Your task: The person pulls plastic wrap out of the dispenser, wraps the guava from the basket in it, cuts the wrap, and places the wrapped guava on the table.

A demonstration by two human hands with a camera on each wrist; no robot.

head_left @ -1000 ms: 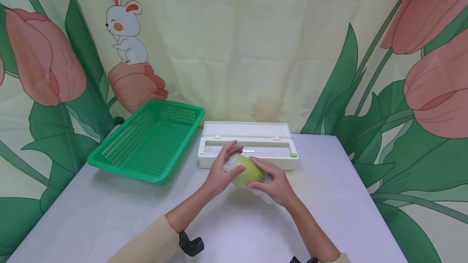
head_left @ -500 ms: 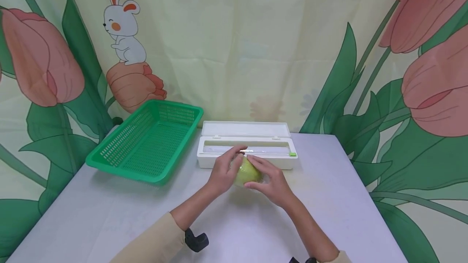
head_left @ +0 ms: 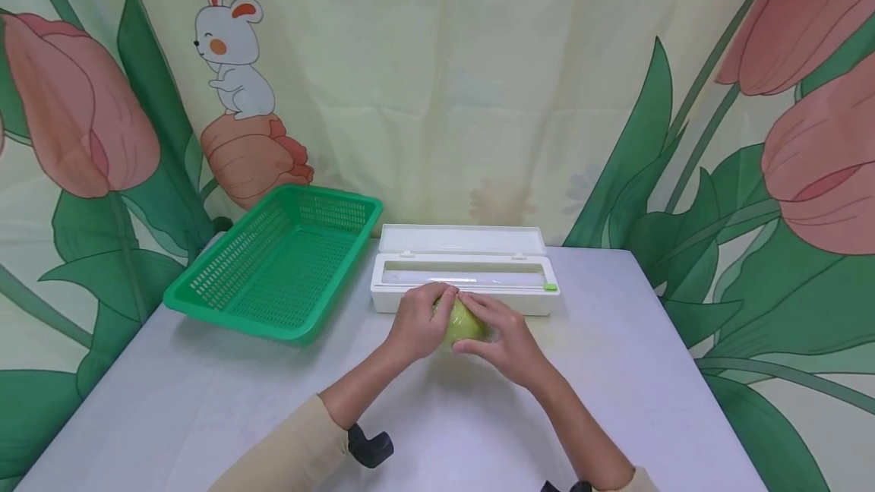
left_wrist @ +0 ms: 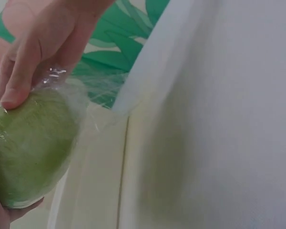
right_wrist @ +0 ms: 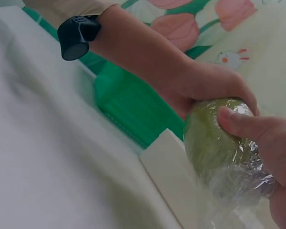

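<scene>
A rounded yellow-green fruit [head_left: 465, 325], covered in clear cling film [right_wrist: 233, 183], is held above the table between both hands. My left hand [head_left: 419, 321] curls over its left side, with the fingers bent at the top of the fruit. On the other side my right hand [head_left: 504, 336] grips it, thumb low and fingers over the top. In the left wrist view the right thumb presses the wrapped fruit [left_wrist: 35, 143], and loose film [left_wrist: 102, 90] sticks out past its right end. The right wrist view shows film bunched at the end near the right palm.
Just behind the hands stands a white cling film box [head_left: 472, 301] with its lid raised, a film roll [head_left: 478, 278] inside and a green slider [head_left: 550, 287] at the right. A green plastic basket [head_left: 301, 336] sits at the left on the white-covered table [head_left: 601, 370].
My left hand has shifted right and closed over the fruit's left end, folding down its fingers and covering the film there. The right hand keeps its grip; box and basket stay put.
</scene>
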